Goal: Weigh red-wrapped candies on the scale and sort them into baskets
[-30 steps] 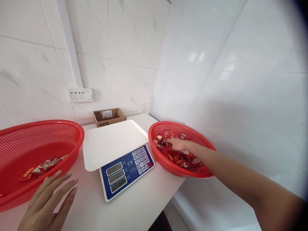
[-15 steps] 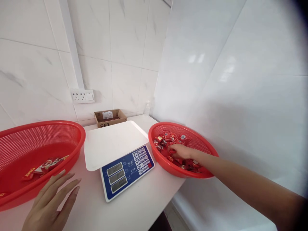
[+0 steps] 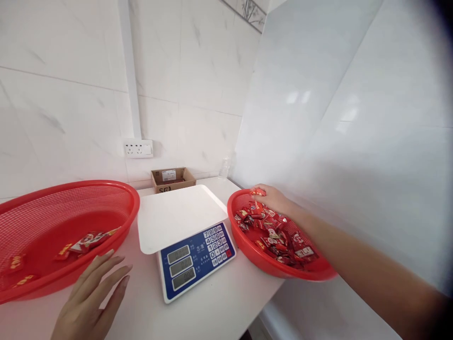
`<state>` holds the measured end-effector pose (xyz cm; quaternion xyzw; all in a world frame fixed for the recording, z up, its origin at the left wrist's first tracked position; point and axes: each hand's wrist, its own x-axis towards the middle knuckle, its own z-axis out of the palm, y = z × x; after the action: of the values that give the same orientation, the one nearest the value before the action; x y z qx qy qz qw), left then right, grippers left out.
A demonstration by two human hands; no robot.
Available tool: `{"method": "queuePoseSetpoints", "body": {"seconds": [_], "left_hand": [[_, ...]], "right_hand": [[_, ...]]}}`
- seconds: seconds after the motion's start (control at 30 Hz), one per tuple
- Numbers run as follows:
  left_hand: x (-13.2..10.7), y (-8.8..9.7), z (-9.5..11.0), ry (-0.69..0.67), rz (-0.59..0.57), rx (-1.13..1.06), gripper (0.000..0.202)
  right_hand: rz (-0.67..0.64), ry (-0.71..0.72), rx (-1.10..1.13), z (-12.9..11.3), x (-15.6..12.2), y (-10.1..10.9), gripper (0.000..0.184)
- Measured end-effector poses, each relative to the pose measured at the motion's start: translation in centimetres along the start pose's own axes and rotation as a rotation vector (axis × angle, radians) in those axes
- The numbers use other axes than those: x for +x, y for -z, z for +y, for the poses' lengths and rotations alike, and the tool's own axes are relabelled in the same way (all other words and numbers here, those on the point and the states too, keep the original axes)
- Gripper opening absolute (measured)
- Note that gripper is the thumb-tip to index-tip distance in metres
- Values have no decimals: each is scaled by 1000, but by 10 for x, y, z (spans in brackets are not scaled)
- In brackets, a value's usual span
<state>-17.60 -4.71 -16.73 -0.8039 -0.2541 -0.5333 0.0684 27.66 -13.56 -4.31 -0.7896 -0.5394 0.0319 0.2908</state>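
Note:
My right hand (image 3: 271,197) is raised over the back of the right-hand red basket (image 3: 255,259), its fingers closed on a small red snack packet (image 3: 258,191). Below it, many red packets (image 3: 272,226) lie in a loose heap in that basket. My left hand (image 3: 94,297) holds nothing; its fingers are spread just in front of the left-hand red basket (image 3: 122,200). A few red and white packets (image 3: 87,242) rest on that basket's floor. Between the baskets sits a digital scale (image 3: 196,264) with a bare white pan (image 3: 182,215).
An open cardboard box (image 3: 173,179) stands behind the scale, with a clear plastic container (image 3: 224,166) to its right. A wall socket (image 3: 138,148) is above the white table (image 3: 226,302). A smooth white wall rises close along the right side.
My right hand has lifted out of the heap to the basket's far rim, a packet now showing in its fingers. The view has shifted slightly; my left hand keeps its spread pose.

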Motion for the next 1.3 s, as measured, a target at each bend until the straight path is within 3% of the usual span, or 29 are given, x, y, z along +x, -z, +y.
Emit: {"method": "queuePoseSetpoints", "body": {"seconds": [0.1,0.27,0.4,0.47,0.6,0.73,1.1,1.3], "left_hand": [[4,9,9,-43,-121,60,16],[7,16,15,-40,-159,97,18],[7,19,17,-23,-189,116,18],[7,21,17,-18,-199,112,19],[6,21,16,-1,-220,110,20],[4,20,17,32,-238,103,19],[4,19,17,32,-234,100,19],[5,20,18,38,-240,97,19]], "right_hand": [[-6,114,38,-49,16,-19,24],[-167,313,92,-123,31,-72,26],[-469,374,20,-157,33,-101,35],[-499,410,-17,-166,33,-106,39],[-450,457,-53,-173,35,-101,44],[-426,440,-70,-167,38,-96,37],[-497,224,44,-157,36,-98,37],[-414,381,-95,-156,33,-103,29]]}}
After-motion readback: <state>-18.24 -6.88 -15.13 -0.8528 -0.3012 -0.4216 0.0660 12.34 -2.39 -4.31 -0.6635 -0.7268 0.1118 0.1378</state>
